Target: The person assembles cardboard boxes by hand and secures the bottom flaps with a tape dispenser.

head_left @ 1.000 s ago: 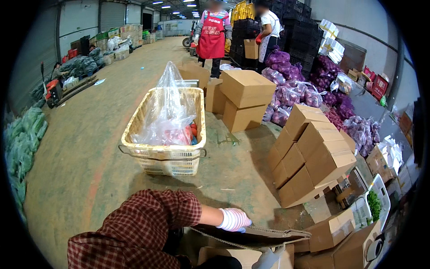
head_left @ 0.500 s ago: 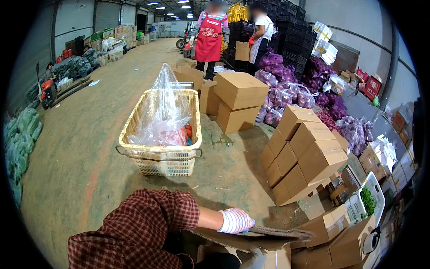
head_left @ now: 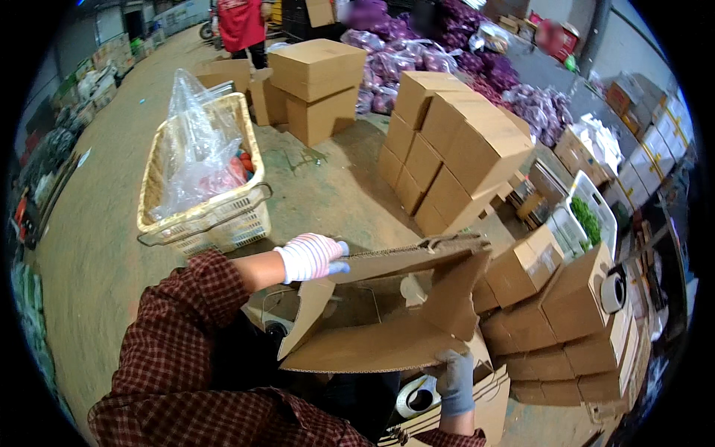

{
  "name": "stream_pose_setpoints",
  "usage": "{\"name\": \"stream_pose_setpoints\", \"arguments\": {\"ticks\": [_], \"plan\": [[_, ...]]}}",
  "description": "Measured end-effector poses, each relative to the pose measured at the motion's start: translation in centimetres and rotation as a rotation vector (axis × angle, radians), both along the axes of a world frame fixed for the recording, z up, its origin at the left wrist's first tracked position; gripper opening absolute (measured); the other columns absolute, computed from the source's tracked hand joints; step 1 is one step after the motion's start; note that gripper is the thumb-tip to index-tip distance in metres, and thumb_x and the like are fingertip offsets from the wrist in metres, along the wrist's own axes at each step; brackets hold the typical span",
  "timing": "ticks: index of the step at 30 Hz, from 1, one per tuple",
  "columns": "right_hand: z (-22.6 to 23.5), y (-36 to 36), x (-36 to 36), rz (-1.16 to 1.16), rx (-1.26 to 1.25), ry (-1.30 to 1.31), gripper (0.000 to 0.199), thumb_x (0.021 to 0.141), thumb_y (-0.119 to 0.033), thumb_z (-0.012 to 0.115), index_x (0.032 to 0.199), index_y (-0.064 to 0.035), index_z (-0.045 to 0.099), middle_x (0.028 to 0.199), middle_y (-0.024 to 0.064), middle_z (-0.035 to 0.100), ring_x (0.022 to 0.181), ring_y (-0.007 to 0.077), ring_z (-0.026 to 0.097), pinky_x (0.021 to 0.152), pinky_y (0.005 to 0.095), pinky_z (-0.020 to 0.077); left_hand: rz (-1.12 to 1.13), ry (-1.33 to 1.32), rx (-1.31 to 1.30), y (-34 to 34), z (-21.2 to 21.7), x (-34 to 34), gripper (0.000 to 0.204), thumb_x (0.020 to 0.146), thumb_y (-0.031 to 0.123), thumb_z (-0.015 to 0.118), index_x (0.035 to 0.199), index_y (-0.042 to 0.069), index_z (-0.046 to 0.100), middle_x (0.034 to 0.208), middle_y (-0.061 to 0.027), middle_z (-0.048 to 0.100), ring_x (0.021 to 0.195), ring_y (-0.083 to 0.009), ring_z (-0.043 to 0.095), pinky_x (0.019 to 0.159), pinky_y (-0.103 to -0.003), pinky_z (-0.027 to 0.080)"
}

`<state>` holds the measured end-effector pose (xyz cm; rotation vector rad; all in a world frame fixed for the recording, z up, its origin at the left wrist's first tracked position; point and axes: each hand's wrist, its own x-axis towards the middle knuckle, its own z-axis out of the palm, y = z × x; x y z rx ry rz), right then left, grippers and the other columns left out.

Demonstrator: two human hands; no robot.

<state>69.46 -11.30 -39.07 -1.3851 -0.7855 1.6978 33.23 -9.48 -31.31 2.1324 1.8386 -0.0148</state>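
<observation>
An open cardboard box (head_left: 372,350) is spread into a four-sided sleeve in front of me, and the ground shows through its middle. My left hand (head_left: 311,258), in a white striped glove with blue fingertips, grips the far left corner of its rim. On the near right side, my right hand (head_left: 454,378), in a grey glove, holds the lower cardboard edge; part of its fingers is hidden behind the board. Below the box, beside my right hand, lie a roll of tape (head_left: 418,399) and flat cardboard sheets (head_left: 477,406).
A cream plastic crate (head_left: 261,212) with clear plastic and red items stands ahead left. Closed cartons (head_left: 454,141) are stacked ahead right. More cartons (head_left: 521,328) sit at my right, with another tape roll (head_left: 613,292). A person in a red apron (head_left: 242,22) stands farther off, near bagged purple produce (head_left: 417,59).
The folded cardboard has been raised and opened into a box shape. My left hand has moved left and up, and my right hand has come into clearer view. The whole view has shifted.
</observation>
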Motion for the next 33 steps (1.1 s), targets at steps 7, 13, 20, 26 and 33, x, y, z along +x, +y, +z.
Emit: {"name": "stream_pose_setpoints", "arguments": {"ticks": [7,13,20,26,33], "plan": [[2.8,3.5,1.8,0.159,-0.093,-0.004,0.031,0.075,0.001,0.057,0.105,0.0061,0.050,0.090,0.0181,0.062,0.071,0.0323,0.066,0.054,0.0429,0.0588,0.022,0.095,0.103,2.0,0.5,-2.1,0.027,0.088,0.031,0.055,0.099,0.007,0.059,0.082,-0.0191,0.064,0.080,-0.0384,0.062,0.070,-0.047,0.048],[-1.9,7.4,4.3,0.238,-0.203,-0.175,0.043,0.076,-0.004,0.058,0.116,0.0015,0.043,0.098,0.0181,0.060,0.072,0.0330,0.067,0.056,0.0437,0.0575,0.083,0.162,0.012,2.9,-0.7,-6.6,0.024,0.085,0.023,0.059,0.100,0.005,0.060,0.086,-0.0188,0.063,0.083,-0.0380,0.060,0.071,-0.045,0.048],[-5.3,10.9,3.8,-0.020,0.986,-1.199,0.065,0.071,-0.002,0.059,0.131,0.0009,0.036,0.122,0.0178,0.054,0.099,0.0330,0.061,0.080,0.0364,0.0519,0.248,0.044,0.153,4.6,-2.9,-6.9,0.026,0.081,0.019,0.065,0.101,0.003,0.059,0.087,-0.0194,0.063,0.084,-0.0369,0.061,0.072,-0.043,0.048],[-1.1,14.7,0.8,0.216,0.702,-0.952,0.033,0.072,-0.001,0.054,0.104,0.0055,0.057,0.090,0.0201,0.066,0.085,0.0273,0.065,0.076,0.0338,0.0495,0.518,-0.341,0.172,5.9,-3.7,-8.2,0.056,0.081,0.037,0.068,0.120,0.001,0.052,0.103,-0.0196,0.065,0.094,-0.0324,0.063,0.082,-0.037,0.048],[-3.9,18.5,0.5,0.188,0.627,-0.637,0.030,0.072,0.001,0.052,0.101,0.0064,0.059,0.087,0.0135,0.066,0.077,0.0142,0.059,0.069,0.0274,0.0481,0.324,0.179,0.074,4.7,-4.4,-13.8,0.039,0.079,0.026,0.068,0.108,0.002,0.059,0.088,-0.0206,0.065,0.087,-0.0368,0.063,0.075,-0.043,0.049]]}}
